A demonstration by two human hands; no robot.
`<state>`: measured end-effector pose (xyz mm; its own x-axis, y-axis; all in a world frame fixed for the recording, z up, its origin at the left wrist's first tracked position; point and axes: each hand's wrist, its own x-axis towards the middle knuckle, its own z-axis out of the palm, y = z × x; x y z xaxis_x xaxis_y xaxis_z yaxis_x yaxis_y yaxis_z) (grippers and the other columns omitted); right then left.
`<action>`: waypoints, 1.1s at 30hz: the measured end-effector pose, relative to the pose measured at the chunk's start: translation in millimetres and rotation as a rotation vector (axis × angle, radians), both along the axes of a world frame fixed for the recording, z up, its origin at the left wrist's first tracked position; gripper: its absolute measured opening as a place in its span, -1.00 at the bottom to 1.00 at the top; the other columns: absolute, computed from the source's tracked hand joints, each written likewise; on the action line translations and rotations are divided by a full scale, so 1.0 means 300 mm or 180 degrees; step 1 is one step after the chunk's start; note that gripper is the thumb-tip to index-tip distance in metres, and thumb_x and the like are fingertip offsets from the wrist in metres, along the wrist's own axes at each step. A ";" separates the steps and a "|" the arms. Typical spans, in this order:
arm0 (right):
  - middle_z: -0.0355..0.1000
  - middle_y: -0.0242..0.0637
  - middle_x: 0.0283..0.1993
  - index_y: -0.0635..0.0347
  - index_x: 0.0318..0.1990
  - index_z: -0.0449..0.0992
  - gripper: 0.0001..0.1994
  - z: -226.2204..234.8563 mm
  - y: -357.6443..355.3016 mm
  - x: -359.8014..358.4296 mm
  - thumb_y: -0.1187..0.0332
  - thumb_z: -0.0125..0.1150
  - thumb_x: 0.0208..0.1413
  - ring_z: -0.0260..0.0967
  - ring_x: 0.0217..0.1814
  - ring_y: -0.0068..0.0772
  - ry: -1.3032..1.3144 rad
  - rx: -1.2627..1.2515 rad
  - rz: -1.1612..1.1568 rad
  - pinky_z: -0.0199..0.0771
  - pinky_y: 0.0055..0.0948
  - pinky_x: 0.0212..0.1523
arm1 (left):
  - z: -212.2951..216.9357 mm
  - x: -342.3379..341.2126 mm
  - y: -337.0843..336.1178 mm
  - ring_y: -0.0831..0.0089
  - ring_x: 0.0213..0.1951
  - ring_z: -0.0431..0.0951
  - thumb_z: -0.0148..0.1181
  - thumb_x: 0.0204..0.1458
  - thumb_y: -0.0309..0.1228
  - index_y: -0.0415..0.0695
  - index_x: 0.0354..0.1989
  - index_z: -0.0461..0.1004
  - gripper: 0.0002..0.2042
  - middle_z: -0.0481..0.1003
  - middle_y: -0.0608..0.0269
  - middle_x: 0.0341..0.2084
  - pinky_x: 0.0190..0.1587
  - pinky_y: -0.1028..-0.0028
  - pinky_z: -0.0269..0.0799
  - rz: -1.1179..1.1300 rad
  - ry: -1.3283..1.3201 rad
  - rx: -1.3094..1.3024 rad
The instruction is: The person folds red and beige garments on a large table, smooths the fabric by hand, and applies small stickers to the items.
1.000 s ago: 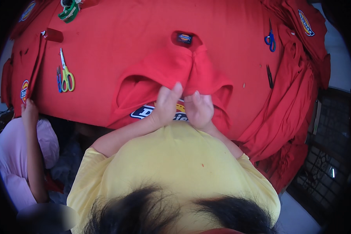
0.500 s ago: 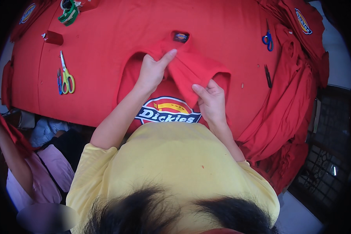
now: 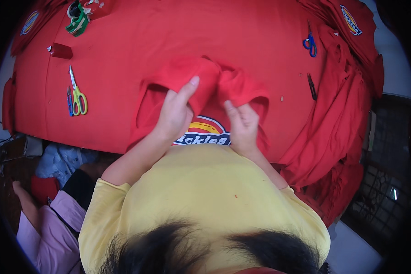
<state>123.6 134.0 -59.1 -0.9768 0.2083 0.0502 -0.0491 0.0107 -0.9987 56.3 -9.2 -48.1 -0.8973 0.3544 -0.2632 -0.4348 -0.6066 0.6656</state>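
Note:
A red T-shirt (image 3: 223, 86) with a printed chest badge lies on the red-covered table (image 3: 169, 32) right in front of me. My left hand (image 3: 176, 112) grips a folded part of the shirt, thumb raised over the fabric. My right hand (image 3: 243, 123) pinches the bunched cloth just to the right of it. The upper part of the shirt is gathered into folds between both hands. My yellow shirt hides the table's near edge.
Yellow-green scissors (image 3: 77, 93) and a small blue tool lie at the left. Blue scissors (image 3: 309, 42) and a dark pen (image 3: 311, 86) lie at the right. More red shirts (image 3: 347, 105) hang in a pile off the right side. Another person in pink (image 3: 50, 219) crouches at lower left.
The shirt was spread flatter with my left hand reaching far forward; now both hands have pulled back and gathered its upper part into folds. The person at the left has dropped lower.

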 end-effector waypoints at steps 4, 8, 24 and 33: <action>0.43 -0.32 -0.01 0.30 -0.01 0.43 -0.77 -0.107 -0.017 0.056 0.44 0.01 0.22 0.33 0.04 -0.52 0.0047 -0.0778 0.0362 0.23 -0.53 0.07 | -0.144 0.098 -0.002 0.54 -0.22 0.27 -0.11 0.26 -0.32 -0.23 0.01 0.35 -0.72 0.28 0.36 -0.29 -0.15 0.48 0.18 -0.0146 -0.0143 0.0456; 0.40 -0.38 0.01 0.13 0.03 0.36 -0.76 -0.088 -0.026 -0.012 0.38 0.03 0.23 0.34 0.01 -0.55 -0.0215 -0.3278 -0.0265 0.27 -0.41 0.09 | -0.186 0.147 0.007 0.67 -0.53 0.07 -0.09 0.26 -0.31 -0.14 -0.27 0.40 -0.81 0.05 0.54 -0.58 -0.47 0.58 0.04 -0.0115 -0.0012 0.0106; 0.24 -0.06 0.23 0.37 0.20 0.19 -0.62 0.106 0.162 -0.179 0.35 -0.21 0.32 0.22 0.27 -0.19 -0.0184 -0.2338 -0.0212 0.20 -0.19 0.28 | 0.160 -0.046 0.071 0.77 -0.49 0.16 0.04 0.21 -0.31 -0.03 -0.66 0.27 -0.66 0.20 0.54 -0.62 -0.36 0.64 0.13 0.0774 -0.0971 0.0145; 0.17 -0.15 0.29 0.35 0.26 0.13 -0.59 0.033 0.020 -0.066 0.38 -0.17 0.31 0.09 0.35 -0.29 0.0124 -0.1969 -0.0163 0.05 -0.24 0.35 | -0.034 0.110 0.025 0.73 -0.58 0.13 -0.10 0.28 -0.25 -0.02 -0.65 0.26 -0.62 0.14 0.50 -0.68 -0.51 0.60 0.06 -0.0100 0.0084 -0.0109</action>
<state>103.9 139.9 -49.3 -0.9647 0.2566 -0.0593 -0.1003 -0.5662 -0.8182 89.3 -1.7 -58.3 -0.8926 0.3738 -0.2520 -0.4354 -0.5696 0.6972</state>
